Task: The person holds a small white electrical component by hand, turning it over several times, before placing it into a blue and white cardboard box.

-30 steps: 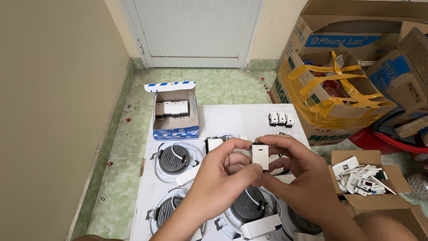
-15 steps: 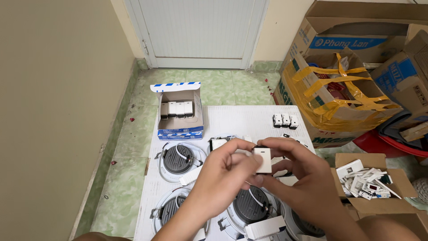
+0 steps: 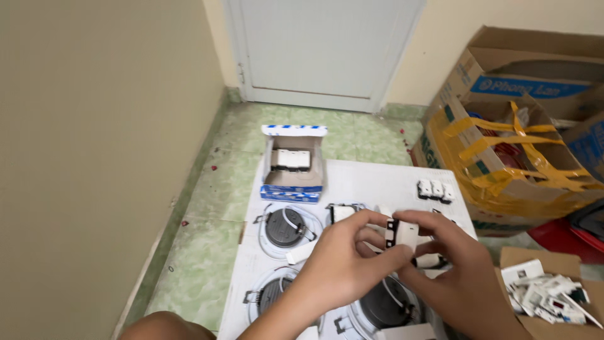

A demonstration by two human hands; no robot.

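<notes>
Both my hands hold one small white switch module (image 3: 406,234) over the white board (image 3: 371,179). My left hand (image 3: 343,264) pinches its left side with thumb and fingers. My right hand (image 3: 456,264) grips it from the right and below. Round recessed lamps lie under my hands: one at the left (image 3: 283,228), one lower left (image 3: 270,294), one beneath my wrists (image 3: 384,308). A row of three white modules (image 3: 436,189) sits at the board's right edge.
An open blue-and-white small box (image 3: 292,170) with white modules stands at the board's far side. Large taped cardboard boxes (image 3: 522,151) stand at right. A small carton of loose white parts (image 3: 547,293) lies lower right. A wall runs along the left, a white door (image 3: 321,50) ahead.
The view has shifted slightly. My hands stay together on the white module, and my fingers have turned it a little.
</notes>
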